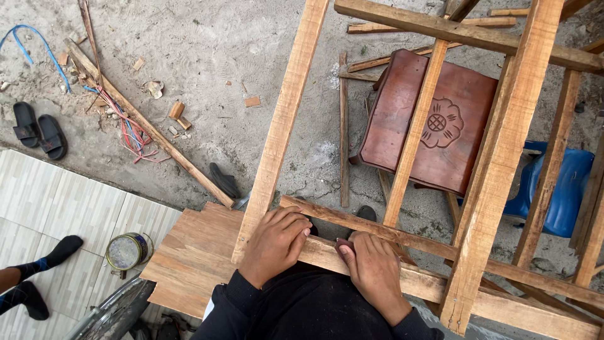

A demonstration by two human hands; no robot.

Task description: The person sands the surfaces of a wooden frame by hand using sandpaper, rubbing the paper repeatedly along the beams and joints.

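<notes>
Outdoor concrete floor (207, 75), dusty, scattered with wood offcuts; pale tiled floor (44, 201) at lower left. Far left: pair of black rubber sandals (39, 130), then a bundle of red and blue wires (129, 132) beside a long thin wooden batten (151, 135) lying diagonally. Another person's feet in black socks (28, 277) on the tiles, with a round metal tin (128, 250) near them.

Centre: rough bare-timber frame (497, 157) of upright and cross rails, seen from above, with a flat plywood panel (192, 255) at its lower left corner. Left hand (275, 244) lies palm-down, fingers curled loosely over the near horizontal rail (377, 230) where the upright meets it; nothing gripped. Right hand (373, 271) is pressed flat on the same rail just beside it; a small dark object sits under the thumb, cannot tell what.

Judgement: step looks like seating or steadying the rail at the joint. Next move calls for keeping both hands firm so the rail stays flush.

Right, under the frame: carved reddish-brown wooden panel with a flower motif (453, 119), blue plastic chair (563, 189) beyond.
</notes>
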